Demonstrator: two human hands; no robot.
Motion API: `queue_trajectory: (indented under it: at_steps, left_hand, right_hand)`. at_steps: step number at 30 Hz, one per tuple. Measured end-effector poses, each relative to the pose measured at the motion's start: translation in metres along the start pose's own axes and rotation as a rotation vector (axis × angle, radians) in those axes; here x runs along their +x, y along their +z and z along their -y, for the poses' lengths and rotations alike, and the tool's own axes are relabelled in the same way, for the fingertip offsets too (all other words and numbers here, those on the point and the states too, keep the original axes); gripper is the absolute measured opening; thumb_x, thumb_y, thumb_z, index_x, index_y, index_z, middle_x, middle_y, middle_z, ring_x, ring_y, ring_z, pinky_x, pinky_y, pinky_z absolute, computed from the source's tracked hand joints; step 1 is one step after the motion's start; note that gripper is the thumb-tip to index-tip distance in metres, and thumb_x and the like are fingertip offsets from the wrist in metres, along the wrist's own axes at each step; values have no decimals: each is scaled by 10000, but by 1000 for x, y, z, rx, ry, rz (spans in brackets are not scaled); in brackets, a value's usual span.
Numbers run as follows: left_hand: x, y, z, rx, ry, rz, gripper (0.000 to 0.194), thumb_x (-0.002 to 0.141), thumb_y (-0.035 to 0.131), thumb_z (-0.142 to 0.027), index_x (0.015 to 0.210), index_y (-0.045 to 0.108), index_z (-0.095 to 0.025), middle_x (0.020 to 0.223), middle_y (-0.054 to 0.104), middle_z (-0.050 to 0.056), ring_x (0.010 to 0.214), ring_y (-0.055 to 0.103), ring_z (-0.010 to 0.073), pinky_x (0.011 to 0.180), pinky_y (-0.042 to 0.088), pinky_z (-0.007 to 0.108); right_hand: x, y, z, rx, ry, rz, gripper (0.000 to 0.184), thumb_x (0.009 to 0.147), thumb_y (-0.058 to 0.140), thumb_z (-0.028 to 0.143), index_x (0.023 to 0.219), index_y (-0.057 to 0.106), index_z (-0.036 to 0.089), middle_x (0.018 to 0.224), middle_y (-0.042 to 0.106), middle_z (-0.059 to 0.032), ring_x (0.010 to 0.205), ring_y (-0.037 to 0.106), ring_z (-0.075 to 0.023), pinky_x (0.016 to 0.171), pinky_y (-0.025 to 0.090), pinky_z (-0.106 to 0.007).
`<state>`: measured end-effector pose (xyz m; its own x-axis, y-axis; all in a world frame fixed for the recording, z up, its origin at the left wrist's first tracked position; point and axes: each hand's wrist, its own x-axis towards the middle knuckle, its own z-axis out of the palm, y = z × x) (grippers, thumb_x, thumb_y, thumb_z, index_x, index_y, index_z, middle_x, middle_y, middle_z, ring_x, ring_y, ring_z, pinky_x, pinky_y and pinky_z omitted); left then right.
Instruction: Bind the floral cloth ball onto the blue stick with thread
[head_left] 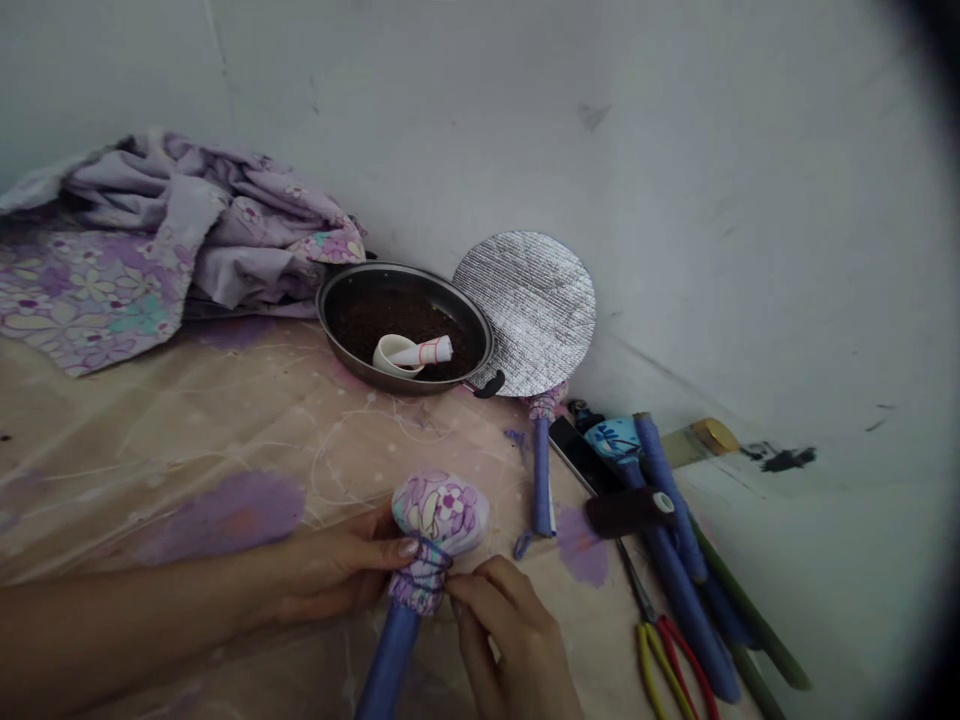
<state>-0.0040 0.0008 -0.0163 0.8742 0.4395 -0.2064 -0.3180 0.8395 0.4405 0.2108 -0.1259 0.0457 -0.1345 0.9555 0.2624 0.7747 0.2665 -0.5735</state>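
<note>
At bottom centre of the frame, the left hand (pixel 337 565) grips a floral cloth bundle (pixel 439 510) atop a blue foam tube (pixel 388 665); the right hand (pixel 517 650) pinches its fingers together on the purple binding (pixel 421 580).

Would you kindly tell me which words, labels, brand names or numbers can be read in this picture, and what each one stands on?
None can be read. The white roll in the black pan bears red marks, too blurred to tell whether they are letters.
</note>
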Motion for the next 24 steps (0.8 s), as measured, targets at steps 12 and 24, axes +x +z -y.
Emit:
queue_trajectory:
  at_steps: [12,24]
  left_hand:
    - [-1,0,0,-48,22,41,552,853,1178,-301,1340,924,-242,1273,944,39,1146,848,202,1094,630,303]
    - [2,-7,4,-50,46,72,610,853,1174,-284,1399,904,-242,1335,951,29,1245,868,217,1086,639,280]
  right_hand:
    - [2,9,-6,23,20,-35,380,1022,626,-39,1110,795,289,1002,842,-2,894,840,-201,847,628,-234]
    - [2,20,-12,199,49,-43,335,1022,569,-2,1096,714,291,1019,825,-7,930,824,-205,859,615,-230]
